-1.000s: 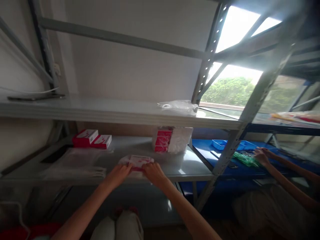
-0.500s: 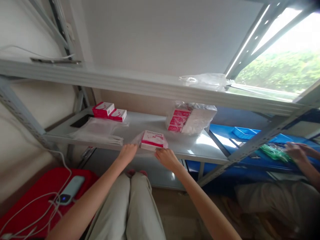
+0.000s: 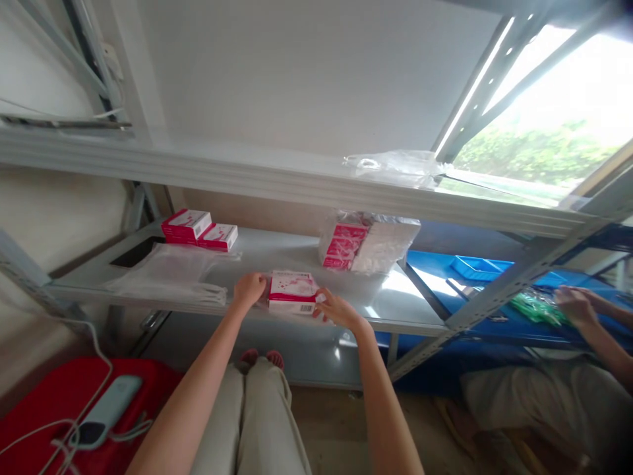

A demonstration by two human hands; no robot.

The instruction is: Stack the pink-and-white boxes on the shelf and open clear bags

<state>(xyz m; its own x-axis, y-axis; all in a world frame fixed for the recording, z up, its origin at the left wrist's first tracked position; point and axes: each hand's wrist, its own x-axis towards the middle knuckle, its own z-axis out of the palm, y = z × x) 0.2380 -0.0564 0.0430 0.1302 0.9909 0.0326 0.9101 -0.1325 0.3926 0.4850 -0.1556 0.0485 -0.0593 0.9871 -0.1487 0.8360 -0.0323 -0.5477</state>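
Note:
A red and white box (image 3: 293, 285) lies at the shelf's front edge, with thin clear plastic bag film (image 3: 264, 301) around it. At its left end, my left hand (image 3: 250, 289) is closed on the bag's edge. My right hand (image 3: 340, 309) pinches the film at the box's right front corner; its lower fingers are partly curled. Left of my hands lies a stack of flat clear plastic bags (image 3: 171, 270). Behind those stand several more red and white boxes (image 3: 186, 225).
Bagged boxes (image 3: 346, 244) stand at the back right of the shelf (image 3: 277, 244). An upper shelf beam (image 3: 277, 181) crosses above my hands. Right of the slanted post (image 3: 499, 290), another person's hands (image 3: 576, 305) work by green plastic. A power bank (image 3: 106, 409) rests on a red surface.
My right hand has shifted to the box's right front corner, its fingers now pinching the film there. My left hand stays at the left end. The view has moved slightly.

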